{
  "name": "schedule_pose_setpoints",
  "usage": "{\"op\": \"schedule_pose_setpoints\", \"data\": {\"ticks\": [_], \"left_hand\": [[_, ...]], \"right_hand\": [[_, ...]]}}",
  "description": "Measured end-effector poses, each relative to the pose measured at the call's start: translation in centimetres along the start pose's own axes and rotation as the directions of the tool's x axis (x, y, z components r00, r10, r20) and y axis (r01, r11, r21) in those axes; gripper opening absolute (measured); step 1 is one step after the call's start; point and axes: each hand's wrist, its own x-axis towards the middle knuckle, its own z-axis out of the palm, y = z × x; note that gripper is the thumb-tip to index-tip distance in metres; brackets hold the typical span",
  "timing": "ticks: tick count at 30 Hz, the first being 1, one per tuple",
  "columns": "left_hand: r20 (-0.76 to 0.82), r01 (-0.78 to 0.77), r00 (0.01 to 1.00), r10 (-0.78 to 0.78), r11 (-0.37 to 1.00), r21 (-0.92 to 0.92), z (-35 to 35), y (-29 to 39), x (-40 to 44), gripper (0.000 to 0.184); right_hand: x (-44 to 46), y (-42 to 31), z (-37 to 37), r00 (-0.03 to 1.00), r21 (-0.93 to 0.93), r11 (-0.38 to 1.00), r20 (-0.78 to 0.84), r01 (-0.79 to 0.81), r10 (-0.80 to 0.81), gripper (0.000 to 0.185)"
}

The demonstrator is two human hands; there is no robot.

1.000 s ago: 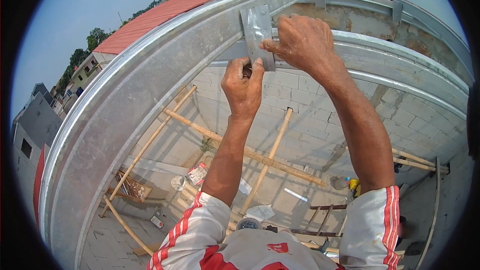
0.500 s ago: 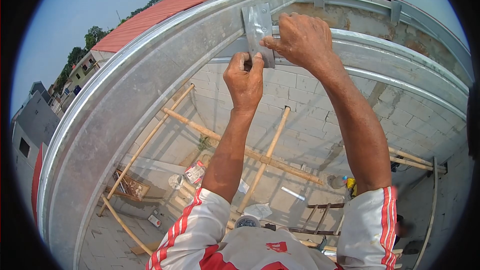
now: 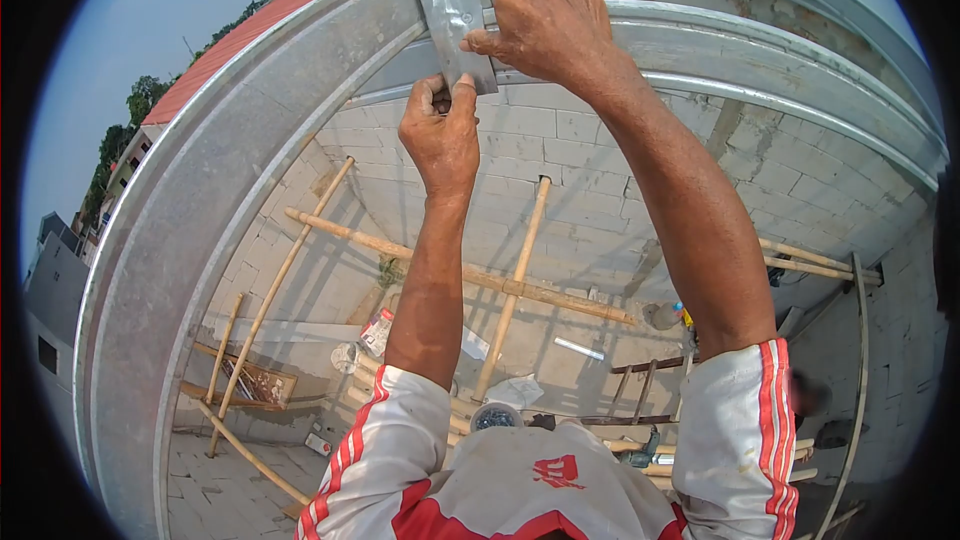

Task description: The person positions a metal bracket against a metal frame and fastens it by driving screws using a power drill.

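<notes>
A flat grey metal plate [image 3: 452,25] with screws in its upper part stands at the joint between a large curved-looking metal beam [image 3: 250,90] and a second metal beam [image 3: 720,45] on the right. My left hand [image 3: 440,135] pinches the plate's lower edge, thumb on its face and fingers curled at or behind the edge. On the plate's right side is my right hand [image 3: 550,30], its thumb pressed on the face and its other fingers curled over the right beam. What lies behind the plate is hidden.
Far below, bamboo poles [image 3: 460,275] cross in front of a block wall [image 3: 580,150]. A bucket [image 3: 495,417], a ladder [image 3: 645,380] and a wooden tray [image 3: 260,383] are lower down. Part of a person [image 3: 805,395] shows at lower right. A red roof [image 3: 225,55] slopes at upper left.
The view has shifted, so the plate, beams and both hands appear farther up and left. Both hands keep their hold on the plate.
</notes>
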Motion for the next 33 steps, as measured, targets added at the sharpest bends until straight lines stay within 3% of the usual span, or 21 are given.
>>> {"op": "schedule_pose_setpoints", "data": {"ticks": [9, 11, 12, 13, 18, 28, 33], "left_hand": [[-0.069, -0.129, 0.988, 0.136, 0.987, 0.099, 0.6, -2.1, 0.5, 0.016], [-0.045, -0.066, 0.997, 0.069, 0.996, 0.064, 0.4, -1.2, 0.2, 0.015], [-0.05, -0.021, 0.998, 0.024, 0.998, 0.054, 0.5, -0.1, -0.1, 0.016], [-0.035, -0.022, 0.999, 0.022, 1.0, -0.011, 0.6, -0.3, 0.0, 0.017], [-0.019, -0.025, 1.0, 0.025, 0.999, 0.028, 0.1, -2.3, 0.4, 0.024], [-0.019, -0.044, 0.999, 0.045, 0.997, 0.057, 0.4, -3.8, 0.9, 0.027], [-0.024, -0.055, 0.998, 0.057, 0.995, 0.08, 0.4, -3.4, 0.6, 0.027]], "right_hand": [[-0.1, 0.3, 0.2, 1.0, 0.009, 1.0, -0.015, 0.011, -0.011, 0.048], [0.1, 0.0, -0.5, 0.999, 0.049, 0.999, 0.05, 0.006, -0.009, 0.045], [-0.1, 0.1, -0.3, 0.999, 0.035, 0.999, -0.021, 0.034, -0.033, 0.043], [-0.1, 0.1, -0.9, 0.999, 0.02, 1.0, -0.027, 0.024, -0.024, 0.041], [-0.1, -0.3, 0.0, 1.0, 0.003, 1.0, 0.021, -0.013, 0.013, 0.029], [-0.2, -0.4, 0.7, 0.998, -0.057, 0.997, 0.014, -0.06, 0.061, 0.032], [-0.3, -1.1, -0.1, 0.988, -0.12, 0.98, -0.004, -0.156, 0.156, 0.033]]}}
